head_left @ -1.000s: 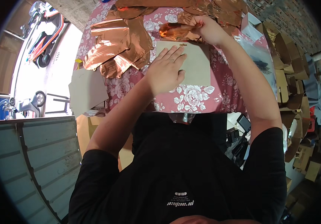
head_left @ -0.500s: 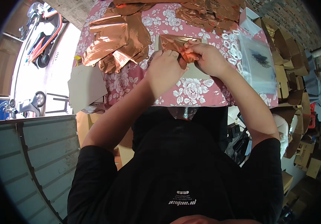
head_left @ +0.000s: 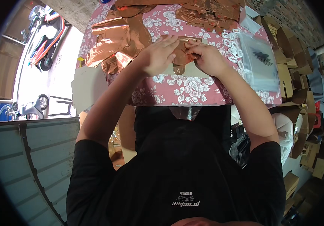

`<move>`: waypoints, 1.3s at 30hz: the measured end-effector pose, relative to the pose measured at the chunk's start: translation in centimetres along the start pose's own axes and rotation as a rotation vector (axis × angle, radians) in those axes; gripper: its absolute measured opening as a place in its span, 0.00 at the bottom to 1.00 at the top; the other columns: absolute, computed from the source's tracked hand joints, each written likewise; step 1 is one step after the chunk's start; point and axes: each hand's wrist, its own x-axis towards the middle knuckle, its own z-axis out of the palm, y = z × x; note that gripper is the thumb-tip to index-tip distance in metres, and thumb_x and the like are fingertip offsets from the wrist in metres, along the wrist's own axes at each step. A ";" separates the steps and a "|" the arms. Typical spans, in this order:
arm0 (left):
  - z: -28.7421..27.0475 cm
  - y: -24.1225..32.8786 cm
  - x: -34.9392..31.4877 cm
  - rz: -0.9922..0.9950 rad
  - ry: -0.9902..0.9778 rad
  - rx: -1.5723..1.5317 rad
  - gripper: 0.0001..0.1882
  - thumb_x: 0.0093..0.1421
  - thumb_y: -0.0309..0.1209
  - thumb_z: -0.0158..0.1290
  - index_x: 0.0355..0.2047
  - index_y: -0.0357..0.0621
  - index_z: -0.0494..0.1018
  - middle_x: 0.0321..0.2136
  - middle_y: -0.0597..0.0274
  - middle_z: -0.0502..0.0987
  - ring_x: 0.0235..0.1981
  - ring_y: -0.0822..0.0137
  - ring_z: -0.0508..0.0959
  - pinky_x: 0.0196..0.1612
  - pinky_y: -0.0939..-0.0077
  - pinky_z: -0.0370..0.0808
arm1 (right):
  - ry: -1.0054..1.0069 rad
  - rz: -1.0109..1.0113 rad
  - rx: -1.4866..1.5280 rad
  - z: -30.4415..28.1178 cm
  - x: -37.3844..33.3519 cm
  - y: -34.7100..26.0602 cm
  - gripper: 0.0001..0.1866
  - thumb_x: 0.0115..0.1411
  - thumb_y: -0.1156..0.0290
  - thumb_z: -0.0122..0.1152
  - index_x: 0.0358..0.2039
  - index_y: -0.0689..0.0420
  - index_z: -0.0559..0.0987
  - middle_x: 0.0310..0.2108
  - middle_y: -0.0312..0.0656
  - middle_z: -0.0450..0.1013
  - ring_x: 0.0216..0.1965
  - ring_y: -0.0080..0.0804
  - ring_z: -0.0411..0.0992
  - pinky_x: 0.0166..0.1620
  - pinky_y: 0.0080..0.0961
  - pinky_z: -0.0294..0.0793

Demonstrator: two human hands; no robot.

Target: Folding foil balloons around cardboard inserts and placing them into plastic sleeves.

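A copper-coloured foil balloon [head_left: 180, 59], flat and partly folded, lies on a grey-beige card [head_left: 201, 73] in front of me. My left hand [head_left: 160, 56] rests flat over the foil's left part, its fingers stretched out and together. At the foil's right side my right hand [head_left: 211, 60] has its fingers curled in, pinching the edge. A rounded lobe of the foil sticks out towards me between the hands. More flat copper foil balloons [head_left: 113, 37] lie in a shiny heap to the left. The fingertips of my right hand are partly hidden.
White rings [head_left: 232, 47] and clear plastic bags [head_left: 260, 69] lie at the right, a white box [head_left: 249, 20] behind them. Another foil pile [head_left: 207, 17] covers the far edge. Grey cards [head_left: 88, 86] are stacked at the left corner. Cardboard boxes [head_left: 286, 83] stand right of the flowered table [head_left: 192, 92].
My left hand has gone from gripping the foil to lying flat on it, further left. The bunched foil is now spread flatter on the card. My right hand stays at its right side.
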 end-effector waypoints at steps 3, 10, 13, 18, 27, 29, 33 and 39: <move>0.1 -0.4 -1.2 -0.016 -0.119 0.073 0.29 0.76 0.33 0.49 0.73 0.32 0.66 0.76 0.39 0.63 0.79 0.45 0.61 0.81 0.52 0.56 | 0.014 0.021 0.057 0.1 -0.2 -0.2 0.17 0.58 0.85 0.63 0.46 0.56 0.89 0.57 0.43 0.84 0.66 0.43 0.77 0.69 0.39 0.77; 0.0 -0.5 -1.9 -0.016 -0.099 0.062 0.31 0.77 0.38 0.49 0.75 0.32 0.63 0.78 0.38 0.59 0.81 0.45 0.56 0.82 0.52 0.54 | 0.024 -0.026 0.059 0.3 -0.3 0.3 0.16 0.60 0.87 0.66 0.47 0.58 0.89 0.57 0.49 0.83 0.67 0.48 0.76 0.74 0.42 0.72; -0.5 -0.5 -0.9 -0.081 -0.007 0.041 0.34 0.79 0.40 0.46 0.77 0.32 0.59 0.79 0.38 0.57 0.81 0.44 0.54 0.83 0.53 0.50 | 0.018 -0.028 0.066 0.3 -0.2 0.2 0.16 0.60 0.87 0.66 0.46 0.59 0.89 0.57 0.49 0.83 0.66 0.48 0.77 0.73 0.43 0.72; 0.4 -0.3 2.4 -0.037 -0.240 0.226 0.36 0.80 0.43 0.41 0.79 0.33 0.53 0.80 0.40 0.53 0.83 0.46 0.50 0.84 0.54 0.44 | 0.026 -0.020 0.055 0.0 -0.3 0.0 0.15 0.58 0.88 0.65 0.44 0.61 0.89 0.55 0.49 0.84 0.66 0.49 0.77 0.73 0.43 0.73; 1.7 -0.9 1.8 -0.034 -0.267 0.283 0.37 0.80 0.45 0.38 0.81 0.35 0.50 0.82 0.42 0.50 0.84 0.49 0.47 0.84 0.55 0.42 | 0.199 0.028 -0.190 -1.5 -5.6 -8.2 0.32 0.57 0.79 0.70 0.64 0.60 0.73 0.63 0.56 0.73 0.63 0.61 0.73 0.66 0.48 0.75; 1.7 -1.0 1.8 -0.027 -0.266 0.262 0.38 0.79 0.46 0.38 0.80 0.34 0.51 0.82 0.43 0.51 0.84 0.50 0.47 0.84 0.54 0.43 | 0.159 0.037 -0.153 -1.0 -7.7 -8.9 0.38 0.60 0.75 0.72 0.69 0.64 0.67 0.65 0.60 0.72 0.65 0.61 0.72 0.67 0.49 0.74; 1.1 -1.2 2.2 -0.044 -0.311 0.231 0.38 0.79 0.47 0.38 0.81 0.35 0.50 0.82 0.44 0.49 0.84 0.51 0.47 0.84 0.56 0.41 | -0.047 0.137 -0.165 -2.8 -10.6 -9.6 0.44 0.65 0.64 0.73 0.75 0.65 0.61 0.69 0.64 0.69 0.69 0.61 0.70 0.70 0.49 0.71; 1.4 -1.1 2.3 -0.037 -0.327 0.250 0.37 0.82 0.47 0.38 0.82 0.38 0.47 0.83 0.44 0.47 0.84 0.49 0.46 0.85 0.56 0.40 | -0.176 0.119 -0.472 -7.4 -14.5 -9.9 0.41 0.65 0.48 0.71 0.69 0.62 0.72 0.65 0.60 0.73 0.67 0.64 0.71 0.73 0.54 0.68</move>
